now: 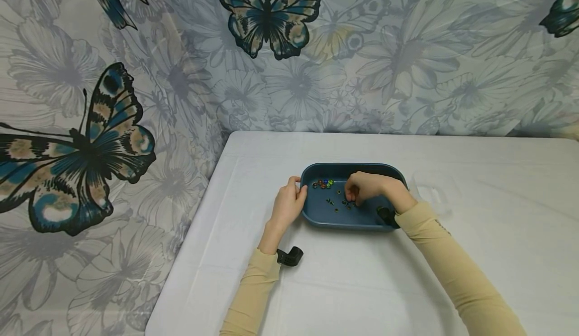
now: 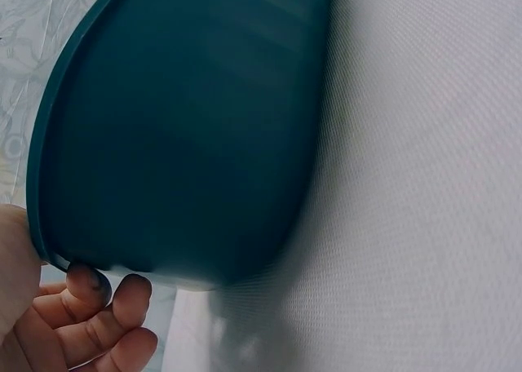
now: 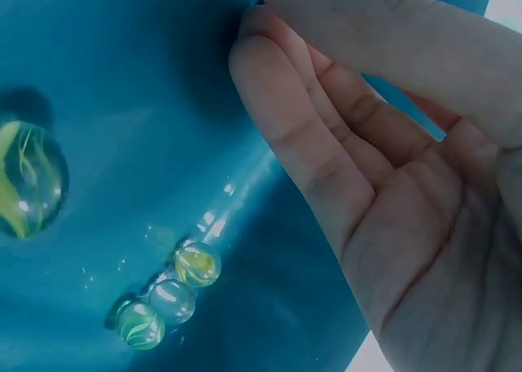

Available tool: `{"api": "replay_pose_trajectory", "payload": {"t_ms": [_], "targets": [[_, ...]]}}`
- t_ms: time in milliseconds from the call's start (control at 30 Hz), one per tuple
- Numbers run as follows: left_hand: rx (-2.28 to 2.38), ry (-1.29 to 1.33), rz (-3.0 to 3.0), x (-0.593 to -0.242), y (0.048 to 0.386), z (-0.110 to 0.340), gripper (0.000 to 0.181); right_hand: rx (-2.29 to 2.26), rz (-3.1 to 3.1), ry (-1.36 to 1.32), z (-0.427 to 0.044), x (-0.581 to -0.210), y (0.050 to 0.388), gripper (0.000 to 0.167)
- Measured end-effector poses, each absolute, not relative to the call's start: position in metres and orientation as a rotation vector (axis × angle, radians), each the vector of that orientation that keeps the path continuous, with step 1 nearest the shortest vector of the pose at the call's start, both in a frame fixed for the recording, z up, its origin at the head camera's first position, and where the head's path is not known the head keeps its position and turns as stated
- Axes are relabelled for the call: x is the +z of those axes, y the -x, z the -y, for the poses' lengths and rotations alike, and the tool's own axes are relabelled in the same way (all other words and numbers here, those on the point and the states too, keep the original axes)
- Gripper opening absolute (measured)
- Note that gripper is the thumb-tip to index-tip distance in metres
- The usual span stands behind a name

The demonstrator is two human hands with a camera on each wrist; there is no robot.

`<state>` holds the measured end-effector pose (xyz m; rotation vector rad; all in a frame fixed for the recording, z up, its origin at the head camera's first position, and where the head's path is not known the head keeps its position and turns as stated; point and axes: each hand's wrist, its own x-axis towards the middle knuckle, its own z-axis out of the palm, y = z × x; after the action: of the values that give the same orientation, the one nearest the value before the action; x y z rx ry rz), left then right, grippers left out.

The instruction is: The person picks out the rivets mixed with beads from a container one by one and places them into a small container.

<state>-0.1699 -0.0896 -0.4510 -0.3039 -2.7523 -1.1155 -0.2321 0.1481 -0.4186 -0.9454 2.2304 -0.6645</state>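
Clear, yellow-green-swirled glass marbles (image 3: 197, 264) lie in a blue oblong tray (image 1: 357, 218). The left hand (image 1: 288, 201) pinches its rim. The right hand (image 1: 367, 185) bends its fingers; any pinch is hidden.

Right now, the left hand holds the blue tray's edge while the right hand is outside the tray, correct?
Not quite: the head view shows the right hand inside the blue tray, not outside it. The left hand does hold the tray's edge, as you said.

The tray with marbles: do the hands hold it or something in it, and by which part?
The left hand holds the tray by its left rim; whether the right hand pinches anything inside it cannot be told.
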Motion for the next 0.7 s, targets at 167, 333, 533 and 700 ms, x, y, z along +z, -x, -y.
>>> {"api": "replay_pose_trajectory", "payload": {"t_ms": [167, 333, 533, 700], "targets": [[-1.113, 0.308, 2.751, -0.4525, 0.1703, 0.0894, 0.03, -0.646, -2.223, 0.944, -0.147, -0.4192, 0.2323, 0.017], [-1.108, 0.307, 2.746, -0.4533, 0.1704, 0.0894, 0.03, -0.625, -2.226, 0.956, -0.1458, -0.4214, 0.234, 0.016], [-1.104, 0.314, 2.74, -0.4541, 0.171, 0.0893, 0.029, -0.619, -2.229, 0.961, -0.1456, -0.4233, 0.2348, 0.017], [-1.106, 0.315, 2.74, -0.454, 0.1708, 0.0893, 0.029, -0.627, -2.228, 0.952, -0.1454, -0.4228, 0.2341, 0.017]]}}
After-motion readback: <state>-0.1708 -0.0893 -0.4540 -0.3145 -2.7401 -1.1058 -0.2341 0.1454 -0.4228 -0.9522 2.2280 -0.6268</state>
